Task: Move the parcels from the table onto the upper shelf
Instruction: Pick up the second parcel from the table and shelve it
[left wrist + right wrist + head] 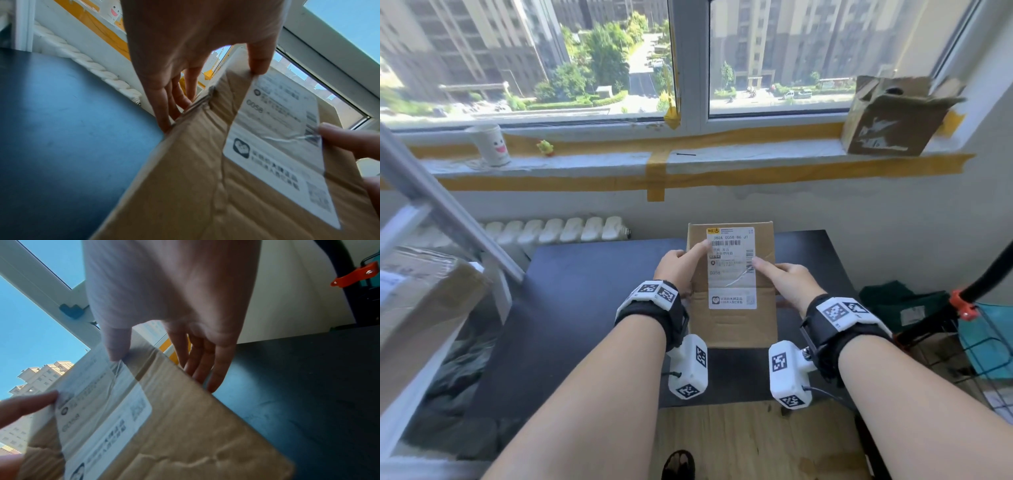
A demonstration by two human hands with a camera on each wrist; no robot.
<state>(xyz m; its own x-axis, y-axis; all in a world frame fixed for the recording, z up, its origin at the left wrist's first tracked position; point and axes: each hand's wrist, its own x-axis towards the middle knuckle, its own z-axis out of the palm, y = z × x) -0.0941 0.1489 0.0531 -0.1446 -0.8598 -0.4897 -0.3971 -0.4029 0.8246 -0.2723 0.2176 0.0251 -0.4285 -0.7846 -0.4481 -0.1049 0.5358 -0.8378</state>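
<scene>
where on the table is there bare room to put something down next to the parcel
Bare dark table lies left of the parcel, toward the radiator, and a narrower strip on its right. The middle is crowded: the left hand and right hand grip the parcel's sides.

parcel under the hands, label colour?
White with black print and barcodes, on the brown cardboard parcel; the label shows best in the head view.
</scene>
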